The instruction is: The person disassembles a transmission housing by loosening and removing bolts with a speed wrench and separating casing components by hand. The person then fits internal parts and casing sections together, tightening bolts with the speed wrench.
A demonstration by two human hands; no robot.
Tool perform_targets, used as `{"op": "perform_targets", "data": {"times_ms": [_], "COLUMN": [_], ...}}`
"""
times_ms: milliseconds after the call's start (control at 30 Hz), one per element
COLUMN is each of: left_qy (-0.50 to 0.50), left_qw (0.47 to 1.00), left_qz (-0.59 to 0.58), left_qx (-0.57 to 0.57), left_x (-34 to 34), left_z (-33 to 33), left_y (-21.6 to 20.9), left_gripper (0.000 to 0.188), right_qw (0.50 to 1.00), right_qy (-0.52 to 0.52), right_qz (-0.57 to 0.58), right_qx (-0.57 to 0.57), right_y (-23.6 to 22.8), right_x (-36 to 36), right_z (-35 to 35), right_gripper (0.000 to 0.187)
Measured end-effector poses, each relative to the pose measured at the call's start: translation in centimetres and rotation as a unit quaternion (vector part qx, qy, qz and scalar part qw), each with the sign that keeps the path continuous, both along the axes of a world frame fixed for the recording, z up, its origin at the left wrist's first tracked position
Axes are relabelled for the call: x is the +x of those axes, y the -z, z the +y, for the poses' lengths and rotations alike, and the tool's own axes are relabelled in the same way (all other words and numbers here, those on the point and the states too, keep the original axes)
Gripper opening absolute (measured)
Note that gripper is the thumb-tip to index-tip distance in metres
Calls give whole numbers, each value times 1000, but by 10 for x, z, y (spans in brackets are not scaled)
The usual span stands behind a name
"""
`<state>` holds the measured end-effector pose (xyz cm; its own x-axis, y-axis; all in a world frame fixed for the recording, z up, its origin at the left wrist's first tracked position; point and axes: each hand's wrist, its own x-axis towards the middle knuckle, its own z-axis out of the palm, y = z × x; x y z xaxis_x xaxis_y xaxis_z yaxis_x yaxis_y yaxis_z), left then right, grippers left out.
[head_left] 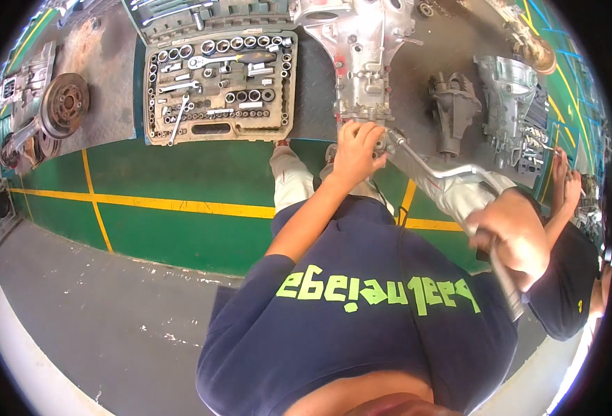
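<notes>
A silver gearbox housing lies on the dark workbench, its narrow end toward me. My left hand grips that end, fingers curled over the edge. Close beside those fingers, the tip of a cranked speed brace meets the end of the housing; the exact contact is hard to make out. The brace bends out to the right and back toward my body. My right hand is closed around its cranked part and partly blurred. The straight end of the brace shows below that hand.
An opened socket set case with a ratchet and wrenches lies left of the housing. A differential-like part and another silver housing sit to the right. A rusty pulley stands far left. Another person's hands work at the right.
</notes>
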<state>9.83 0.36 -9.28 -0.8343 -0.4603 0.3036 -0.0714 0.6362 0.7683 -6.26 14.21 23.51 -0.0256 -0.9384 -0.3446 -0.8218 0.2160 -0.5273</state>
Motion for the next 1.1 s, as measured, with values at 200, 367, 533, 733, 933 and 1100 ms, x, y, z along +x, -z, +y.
{"op": "perform_targets", "data": {"times_ms": [200,367,533,733,933,1100], "left_qy": [78,262,521,448,463,499], "left_qw": [962,867,835,838,871,864], "left_qz": [-93,146,41,94,52,55], "left_qx": [245,399,174,297,157,38], "left_x": [1,-63,-112,-101,-130,-145], "left_z": [-20,-66,-20,1,-2,82], "left_y": [-42,-243,-347,-343,-346,-340], "left_gripper": [75,80,61,34,37,40], "right_qw": [699,598,877,821,908,731], "right_qy": [383,395,358,400,217,605], "right_qz": [5,-467,-189,-248,-170,-36], "right_qx": [-604,-518,-259,-324,-317,-313], "right_y": [111,102,151,94,67,110], "right_x": [5,43,48,-1,63,17], "right_z": [-24,-58,0,0,-16,-47], "right_gripper": [28,54,31,22,41,15]}}
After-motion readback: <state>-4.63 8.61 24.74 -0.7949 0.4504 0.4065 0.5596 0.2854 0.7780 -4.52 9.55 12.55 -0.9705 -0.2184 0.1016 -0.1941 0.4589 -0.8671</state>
